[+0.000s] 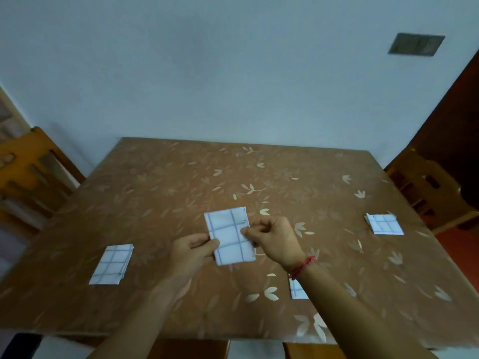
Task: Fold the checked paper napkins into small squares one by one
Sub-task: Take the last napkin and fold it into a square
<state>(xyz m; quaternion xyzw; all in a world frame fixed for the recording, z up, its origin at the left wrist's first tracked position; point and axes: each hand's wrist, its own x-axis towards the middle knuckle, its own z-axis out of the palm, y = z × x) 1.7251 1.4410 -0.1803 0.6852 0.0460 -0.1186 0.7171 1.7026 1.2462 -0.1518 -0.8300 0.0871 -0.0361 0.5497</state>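
Note:
A white napkin with blue checks [229, 235], folded into an upright rectangle, is held just above the table's middle. My left hand [193, 251] pinches its lower left edge. My right hand [272, 238], with a red thread at the wrist, pinches its right edge. A folded napkin [112, 264] lies at the left. A small folded square [385, 224] rests at the far right. Another napkin [298, 290] lies near the front, half hidden under my right forearm.
The table [181, 182] wears a brown cloth with pale leaves and stands against a pale wall. Wooden chairs stand at the left [28, 172] and right [425, 187]. The front edge runs close to my arms.

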